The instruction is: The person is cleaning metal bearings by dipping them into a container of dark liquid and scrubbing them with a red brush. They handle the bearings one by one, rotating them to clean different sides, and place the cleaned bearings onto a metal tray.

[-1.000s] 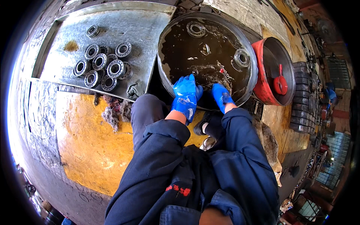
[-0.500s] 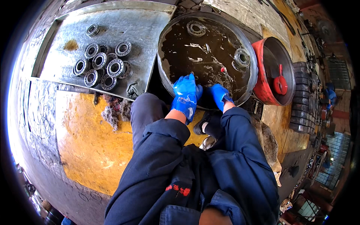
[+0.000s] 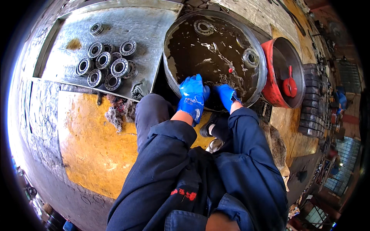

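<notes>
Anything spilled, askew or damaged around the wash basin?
Nothing damaged. The bearings lie in a loose, partly overlapping heap on the metal tray, and grey rag waste hangs over its front edge onto the yellow floor. Both hands are at the basin of murky brown liquid.

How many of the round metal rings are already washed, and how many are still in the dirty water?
About nine steel bearing rings lie on the grey metal tray, out of the bath. Both blue-gloved hands, left hand and right hand, are at the near rim of the round basin of brown liquid. Two bearings in the liquid still sit there.
</notes>
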Demonstrator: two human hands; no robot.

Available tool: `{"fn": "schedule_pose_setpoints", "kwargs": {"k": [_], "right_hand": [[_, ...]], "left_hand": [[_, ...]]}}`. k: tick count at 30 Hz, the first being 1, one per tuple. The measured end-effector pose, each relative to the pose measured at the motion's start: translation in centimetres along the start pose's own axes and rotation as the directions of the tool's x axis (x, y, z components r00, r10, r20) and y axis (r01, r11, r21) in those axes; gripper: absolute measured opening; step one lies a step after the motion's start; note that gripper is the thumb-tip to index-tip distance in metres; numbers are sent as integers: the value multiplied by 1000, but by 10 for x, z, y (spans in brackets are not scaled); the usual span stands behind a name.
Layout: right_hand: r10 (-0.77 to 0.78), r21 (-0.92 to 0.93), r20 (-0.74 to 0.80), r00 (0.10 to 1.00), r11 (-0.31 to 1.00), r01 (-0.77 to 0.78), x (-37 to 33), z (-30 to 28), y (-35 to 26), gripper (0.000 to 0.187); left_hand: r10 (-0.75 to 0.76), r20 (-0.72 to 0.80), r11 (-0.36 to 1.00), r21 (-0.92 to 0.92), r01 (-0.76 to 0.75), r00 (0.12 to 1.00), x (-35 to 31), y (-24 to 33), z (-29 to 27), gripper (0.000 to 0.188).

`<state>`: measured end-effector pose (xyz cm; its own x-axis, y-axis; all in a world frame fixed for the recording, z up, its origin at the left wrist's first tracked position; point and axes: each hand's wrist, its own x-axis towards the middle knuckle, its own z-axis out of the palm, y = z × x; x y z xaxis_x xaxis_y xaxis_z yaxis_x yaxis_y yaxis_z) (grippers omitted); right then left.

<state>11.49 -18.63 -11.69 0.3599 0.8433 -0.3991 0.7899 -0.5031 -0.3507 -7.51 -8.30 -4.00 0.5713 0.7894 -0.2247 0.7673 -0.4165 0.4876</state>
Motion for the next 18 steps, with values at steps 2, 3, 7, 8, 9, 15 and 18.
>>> {"fn": "schedule_pose_setpoints", "kwargs": {"k": [2,3,7,8,9,15,18], "right_hand": [[9,-95,19,1000,995,-7,11,7,9,30],[15,-142,28,999,990,-11,14,9,15,29],[-373,-624,60,926,710,327,30,1,-32,25],[-206,-647,320,925,665,372,37,-2,-31,28],[-219,-572,194,956,767,291,31,-4,-24,29],[45,50,-22,999,998,-44,1,-3,-6,30],[-19,-297,80,997,954,42,15,-6,-28,30]], "left_hand": [[10,17,1000,7,-10,1000,3,3,1,55],[17,14,1000,12,-18,1000,4,6,3,56],[-14,-9,1000,14,14,1000,-2,2,-3,54],[-3,-19,1000,16,4,1000,-1,1,1,55],[8,-29,1000,18,-7,1000,0,0,5,55],[-29,36,999,26,28,999,0,0,-2,54],[-56,26,998,41,55,998,1,-5,-3,52]]}}
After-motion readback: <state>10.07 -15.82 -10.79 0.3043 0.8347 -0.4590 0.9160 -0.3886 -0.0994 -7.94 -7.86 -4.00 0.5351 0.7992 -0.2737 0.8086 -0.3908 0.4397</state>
